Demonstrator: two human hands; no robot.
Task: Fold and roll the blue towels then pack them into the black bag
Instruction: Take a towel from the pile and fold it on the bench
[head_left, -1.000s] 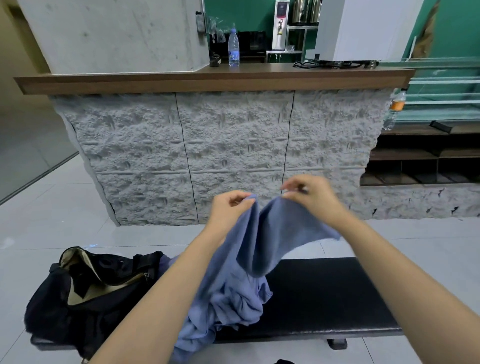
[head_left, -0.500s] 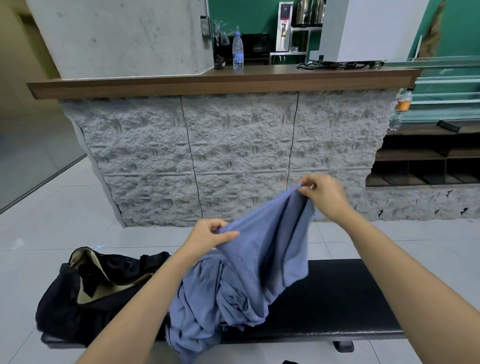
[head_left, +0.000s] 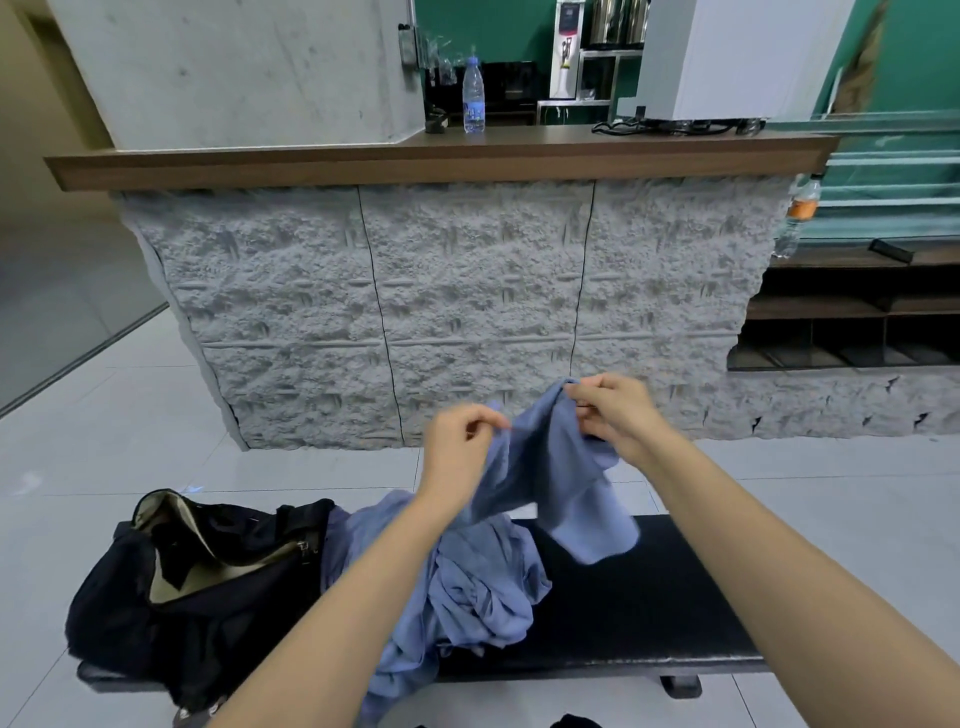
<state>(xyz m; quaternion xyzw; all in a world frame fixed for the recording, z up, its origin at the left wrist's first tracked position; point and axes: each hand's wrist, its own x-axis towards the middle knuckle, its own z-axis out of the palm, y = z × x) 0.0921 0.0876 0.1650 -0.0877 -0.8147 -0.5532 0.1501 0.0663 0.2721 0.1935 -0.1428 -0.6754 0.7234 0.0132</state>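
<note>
I hold one blue towel (head_left: 561, 483) up in the air above the bench. My left hand (head_left: 460, 447) pinches its upper edge on the left, and my right hand (head_left: 615, 410) grips a bunched corner higher on the right. The towel hangs crumpled between and below both hands. Under it, a heap of several more blue towels (head_left: 467, 587) lies on the black bench (head_left: 649, 613). The black bag (head_left: 192, 587) sits open at the bench's left end, showing its tan lining.
A grey stone-faced counter (head_left: 467, 312) with a wooden top stands just behind the bench. A water bottle (head_left: 473, 96) and appliances stand on it. Dark wooden shelves (head_left: 852, 312) are at the right. Pale tiled floor surrounds the bench.
My left hand has risen and closed in toward the right hand, taking the towel's upper edge. The right hand has dropped slightly. The towel now hangs shorter and more bunched.
</note>
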